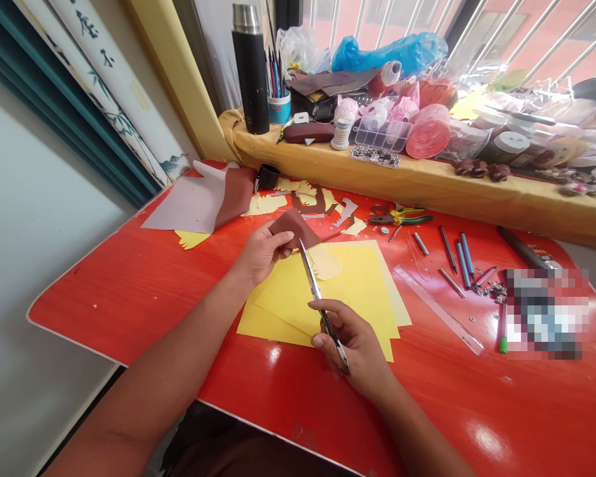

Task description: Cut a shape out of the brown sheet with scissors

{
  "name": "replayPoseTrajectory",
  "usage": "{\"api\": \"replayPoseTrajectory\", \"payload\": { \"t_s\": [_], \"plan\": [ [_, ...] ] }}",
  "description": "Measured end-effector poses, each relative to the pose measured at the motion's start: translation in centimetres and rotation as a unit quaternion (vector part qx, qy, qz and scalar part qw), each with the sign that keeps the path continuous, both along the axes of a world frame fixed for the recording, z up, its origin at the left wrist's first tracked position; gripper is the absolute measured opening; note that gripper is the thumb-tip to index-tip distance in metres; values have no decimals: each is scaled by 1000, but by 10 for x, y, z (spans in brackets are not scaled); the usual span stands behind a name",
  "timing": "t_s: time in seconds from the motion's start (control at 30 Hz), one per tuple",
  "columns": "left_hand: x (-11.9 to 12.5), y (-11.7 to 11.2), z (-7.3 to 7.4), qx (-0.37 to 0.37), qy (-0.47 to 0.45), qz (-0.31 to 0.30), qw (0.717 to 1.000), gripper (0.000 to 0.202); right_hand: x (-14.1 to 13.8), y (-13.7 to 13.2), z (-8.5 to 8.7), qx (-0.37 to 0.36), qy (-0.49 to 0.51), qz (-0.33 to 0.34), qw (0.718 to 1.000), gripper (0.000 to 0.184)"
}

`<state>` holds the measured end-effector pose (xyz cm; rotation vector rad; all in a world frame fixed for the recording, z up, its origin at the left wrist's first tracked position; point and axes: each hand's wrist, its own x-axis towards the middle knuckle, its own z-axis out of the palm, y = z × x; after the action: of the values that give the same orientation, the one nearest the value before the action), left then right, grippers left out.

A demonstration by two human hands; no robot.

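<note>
My left hand [261,253] pinches a small brown piece of sheet [295,227] above the red table [129,285]. My right hand [358,351] grips a pair of scissors [316,291] by the handles, with the blades pointing up toward the brown piece and their tips meeting its lower edge. Under both hands lie yellow sheets [357,285] stacked on the table, with a pale yellow cut-out shape [325,262] on top.
A larger brown-and-grey sheet [203,201] lies at the back left with yellow and brown scraps [308,199]. Pliers [400,216], pens [459,252], a clear ruler [440,308] and small metal bits lie to the right. A cluttered sill holds a black flask [251,69] and craft supplies.
</note>
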<state>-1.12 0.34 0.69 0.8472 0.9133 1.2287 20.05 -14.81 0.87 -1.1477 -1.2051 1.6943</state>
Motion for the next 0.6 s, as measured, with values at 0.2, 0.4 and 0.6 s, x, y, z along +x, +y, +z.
{"api": "replayPoseTrajectory", "payload": {
  "t_s": [0.2,0.4,0.6],
  "plan": [
    [0,-1,0,1,2,4,1000,25,0,0,0,4,-3,2,1000,55],
    [0,0,0,4,5,1,1000,23,0,0,-1,1,8,2,1000,56],
    [1,-1,1,9,10,1,1000,23,1,0,1,2,14,4,1000,57]
  ]
}}
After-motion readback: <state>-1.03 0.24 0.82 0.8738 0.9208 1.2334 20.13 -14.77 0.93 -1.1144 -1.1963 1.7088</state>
